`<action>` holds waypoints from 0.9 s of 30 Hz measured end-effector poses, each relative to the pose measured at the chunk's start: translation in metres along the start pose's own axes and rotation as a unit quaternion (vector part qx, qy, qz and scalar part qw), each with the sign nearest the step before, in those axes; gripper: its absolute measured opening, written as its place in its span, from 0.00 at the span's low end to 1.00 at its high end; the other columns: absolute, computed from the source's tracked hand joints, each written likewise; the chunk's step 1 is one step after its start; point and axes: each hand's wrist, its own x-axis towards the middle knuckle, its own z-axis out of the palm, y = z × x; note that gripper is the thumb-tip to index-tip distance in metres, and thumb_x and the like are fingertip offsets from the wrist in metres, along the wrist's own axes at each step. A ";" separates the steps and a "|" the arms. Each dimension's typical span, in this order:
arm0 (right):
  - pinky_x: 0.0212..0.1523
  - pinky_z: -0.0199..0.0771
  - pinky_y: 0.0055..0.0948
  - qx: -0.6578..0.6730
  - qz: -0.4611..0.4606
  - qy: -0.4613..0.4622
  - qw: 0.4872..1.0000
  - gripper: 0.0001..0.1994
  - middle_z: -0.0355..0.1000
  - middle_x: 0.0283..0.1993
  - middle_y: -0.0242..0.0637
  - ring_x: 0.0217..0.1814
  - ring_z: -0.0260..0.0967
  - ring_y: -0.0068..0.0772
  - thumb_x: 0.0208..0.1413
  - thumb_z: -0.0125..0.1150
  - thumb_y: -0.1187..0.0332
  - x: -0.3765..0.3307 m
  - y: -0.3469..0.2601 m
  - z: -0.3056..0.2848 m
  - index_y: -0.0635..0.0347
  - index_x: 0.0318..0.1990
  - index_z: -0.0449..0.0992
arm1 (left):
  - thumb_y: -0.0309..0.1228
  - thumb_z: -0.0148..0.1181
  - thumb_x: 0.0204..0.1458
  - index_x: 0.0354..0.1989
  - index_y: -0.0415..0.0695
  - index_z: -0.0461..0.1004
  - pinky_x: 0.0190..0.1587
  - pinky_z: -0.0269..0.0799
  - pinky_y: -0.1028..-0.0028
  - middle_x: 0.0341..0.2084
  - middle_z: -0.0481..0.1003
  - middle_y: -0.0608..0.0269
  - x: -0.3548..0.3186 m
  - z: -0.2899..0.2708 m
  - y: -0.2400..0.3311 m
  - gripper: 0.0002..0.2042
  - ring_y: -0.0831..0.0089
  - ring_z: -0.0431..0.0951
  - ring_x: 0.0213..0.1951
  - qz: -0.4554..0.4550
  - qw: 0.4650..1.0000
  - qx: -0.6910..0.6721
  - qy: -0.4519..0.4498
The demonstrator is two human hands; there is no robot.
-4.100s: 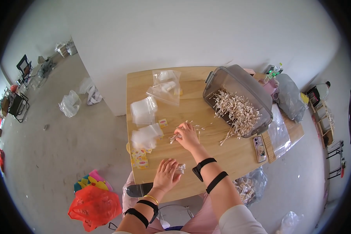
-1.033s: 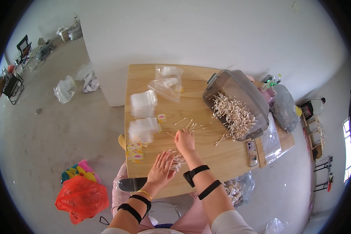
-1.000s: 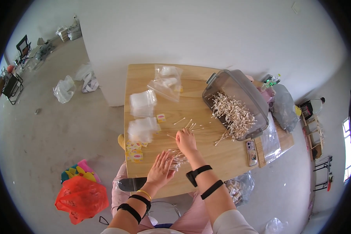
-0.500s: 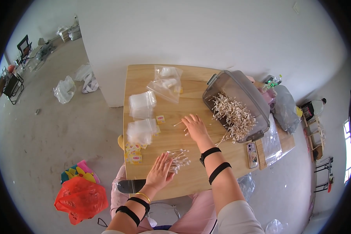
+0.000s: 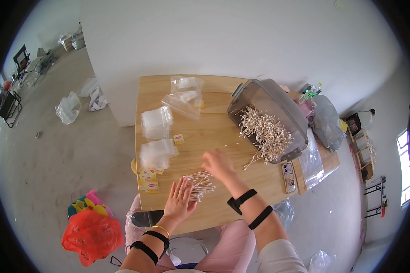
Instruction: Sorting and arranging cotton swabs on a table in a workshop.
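Observation:
A loose pile of cotton swabs (image 5: 201, 184) lies on the near part of the wooden table (image 5: 214, 127). My left hand (image 5: 179, 201) rests flat against the pile's left side, fingers stretched out. Just beyond the pile, my right hand (image 5: 217, 165) is slightly blurred, with its fingers curled in; whatever they hold is hidden. A tilted grey plastic bin (image 5: 284, 102) at the far right contains a large heap of cotton swabs (image 5: 266, 129), some spilling over its near edge.
Clear plastic bags (image 5: 157, 122) lie in stacks at the table's left, with yellow-and-white cards (image 5: 148, 182) beside them. Larger clear bags (image 5: 187, 96) lie farther back. A phone (image 5: 288, 176) sits at the right edge. A red plastic bag (image 5: 93, 236) stands on the floor.
My right hand has drawn nearer to the pile and its fingers have curled. The loose swabs by its fingertips no longer show there. The view has shifted slightly; my left hand stays at the pile.

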 end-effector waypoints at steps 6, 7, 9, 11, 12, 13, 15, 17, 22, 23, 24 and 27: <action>0.48 0.73 0.43 -0.189 0.086 0.229 0.951 0.07 0.72 0.46 0.38 0.50 0.70 0.44 0.51 0.66 0.69 -0.006 0.125 0.001 0.54 0.37 0.76 | 0.41 0.64 0.50 0.69 0.42 0.54 0.74 0.43 0.49 0.72 0.48 0.44 0.010 0.002 0.007 0.39 0.48 0.49 0.73 0.012 1.000 -0.003 0.004; 0.48 0.73 0.43 -0.186 0.085 0.227 0.952 0.07 0.72 0.46 0.38 0.50 0.70 0.44 0.51 0.66 0.69 -0.004 0.121 0.003 0.54 0.37 0.76 | 0.41 0.64 0.50 0.69 0.42 0.54 0.74 0.43 0.50 0.72 0.48 0.43 0.008 0.002 0.006 0.39 0.48 0.49 0.73 0.010 1.000 -0.006 0.003; 0.46 0.73 0.43 -0.104 0.133 0.103 0.980 0.06 0.71 0.41 0.38 0.48 0.69 0.44 0.51 0.67 0.68 0.003 0.113 0.008 0.55 0.33 0.75 | 0.41 0.64 0.50 0.69 0.42 0.54 0.74 0.43 0.50 0.72 0.48 0.43 0.007 0.001 0.006 0.39 0.48 0.49 0.73 0.009 1.000 -0.008 0.005; 0.47 0.72 0.43 -0.057 0.092 0.100 0.989 0.06 0.70 0.40 0.39 0.47 0.68 0.44 0.51 0.67 0.68 0.008 0.081 0.021 0.54 0.32 0.74 | 0.41 0.64 0.50 0.69 0.41 0.54 0.74 0.44 0.51 0.72 0.48 0.43 0.003 0.000 0.004 0.39 0.48 0.49 0.73 0.003 1.000 -0.007 0.005; 0.47 0.71 0.43 -0.016 0.055 0.098 0.994 0.07 0.70 0.39 0.39 0.47 0.68 0.44 0.51 0.67 0.67 0.007 0.062 0.027 0.54 0.31 0.74 | 0.43 0.61 0.52 0.70 0.41 0.53 0.74 0.43 0.52 0.72 0.48 0.44 0.003 0.000 0.003 0.39 0.49 0.48 0.73 0.000 1.000 0.001 -0.005; 0.48 0.71 0.43 0.021 0.019 0.102 0.994 0.06 0.70 0.39 0.39 0.46 0.68 0.44 0.51 0.67 0.67 0.004 0.042 0.031 0.54 0.31 0.74 | 0.45 0.59 0.54 0.71 0.41 0.53 0.74 0.42 0.53 0.73 0.48 0.45 0.003 0.000 0.004 0.38 0.51 0.48 0.74 -0.002 1.000 0.008 -0.016; 0.49 0.70 0.41 0.079 -0.042 0.096 0.991 0.06 0.70 0.40 0.39 0.46 0.68 0.45 0.52 0.67 0.67 -0.009 0.003 0.041 0.54 0.33 0.75 | 0.45 0.59 0.54 0.71 0.41 0.53 0.74 0.42 0.54 0.73 0.48 0.45 0.003 -0.001 0.004 0.38 0.51 0.48 0.74 -0.003 1.000 0.011 -0.016; 0.50 0.71 0.41 0.102 -0.068 0.087 0.989 0.05 0.71 0.40 0.39 0.47 0.68 0.45 0.52 0.67 0.67 -0.026 -0.023 0.039 0.53 0.34 0.77 | 0.45 0.58 0.55 0.71 0.41 0.53 0.75 0.42 0.54 0.73 0.48 0.45 0.001 -0.001 0.002 0.38 0.51 0.48 0.74 -0.004 1.000 0.015 -0.017; 0.53 0.68 0.44 0.225 0.109 0.239 0.938 0.06 0.71 0.48 0.39 0.53 0.66 0.47 0.60 0.59 0.68 -0.060 -0.015 0.035 0.56 0.42 0.77 | 0.45 0.59 0.54 0.70 0.39 0.53 0.75 0.41 0.53 0.72 0.49 0.45 0.005 -0.002 0.005 0.38 0.51 0.47 0.74 -0.001 1.000 0.005 0.000; 0.57 0.67 0.44 0.242 0.135 0.232 0.932 0.09 0.71 0.52 0.43 0.56 0.66 0.50 0.63 0.55 0.70 -0.069 -0.013 0.038 0.57 0.48 0.76 | 0.45 0.59 0.54 0.70 0.39 0.53 0.75 0.41 0.53 0.72 0.49 0.45 0.006 -0.003 0.006 0.38 0.51 0.47 0.74 0.002 1.000 0.007 -0.001; 0.57 0.67 0.44 0.243 0.137 0.235 0.931 0.09 0.71 0.52 0.43 0.56 0.66 0.50 0.63 0.55 0.70 -0.074 -0.016 0.044 0.57 0.48 0.76 | 0.45 0.60 0.53 0.70 0.39 0.53 0.75 0.41 0.53 0.72 0.49 0.45 0.006 -0.005 0.007 0.39 0.51 0.47 0.74 -0.001 1.000 0.006 -0.005; 0.65 0.63 0.45 0.270 0.091 0.207 0.936 0.16 0.66 0.62 0.49 0.66 0.61 0.54 0.64 0.50 0.72 -0.080 -0.040 0.057 0.61 0.58 0.71 | 0.43 0.62 0.52 0.70 0.38 0.53 0.74 0.41 0.52 0.71 0.50 0.44 0.006 -0.003 0.006 0.39 0.50 0.47 0.74 0.002 1.000 0.004 -0.003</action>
